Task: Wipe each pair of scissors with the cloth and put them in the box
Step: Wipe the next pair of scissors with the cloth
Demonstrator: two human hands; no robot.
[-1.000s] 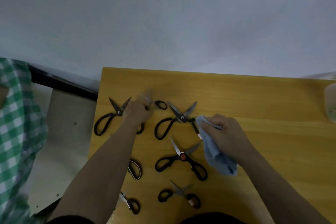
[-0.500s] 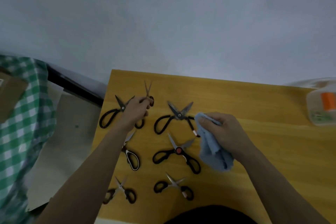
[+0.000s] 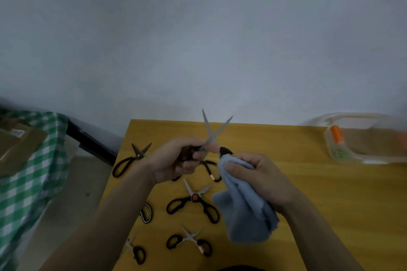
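Observation:
My left hand (image 3: 176,160) grips the handle of a pair of scissors (image 3: 212,132) raised above the yellow table (image 3: 286,182), blades spread and pointing up. My right hand (image 3: 259,176) holds a light blue cloth (image 3: 244,211) right beside the scissors' other black handle. Several more scissors lie on the table: a black pair (image 3: 132,159) at the far left, a pair with a red pivot (image 3: 193,201) in the middle, small ones (image 3: 189,241) near the front. A clear plastic box (image 3: 363,138) with an orange latch stands at the far right.
A green checked cloth (image 3: 26,171) covers furniture on the left, with a brown cardboard piece (image 3: 15,145) on it. Grey floor lies between it and the table's left edge. A plain wall rises behind the table.
My left hand lifted one pair of scissors off the table and brought it toward the middle, blades now spread upward. My right hand raised the cloth up to it.

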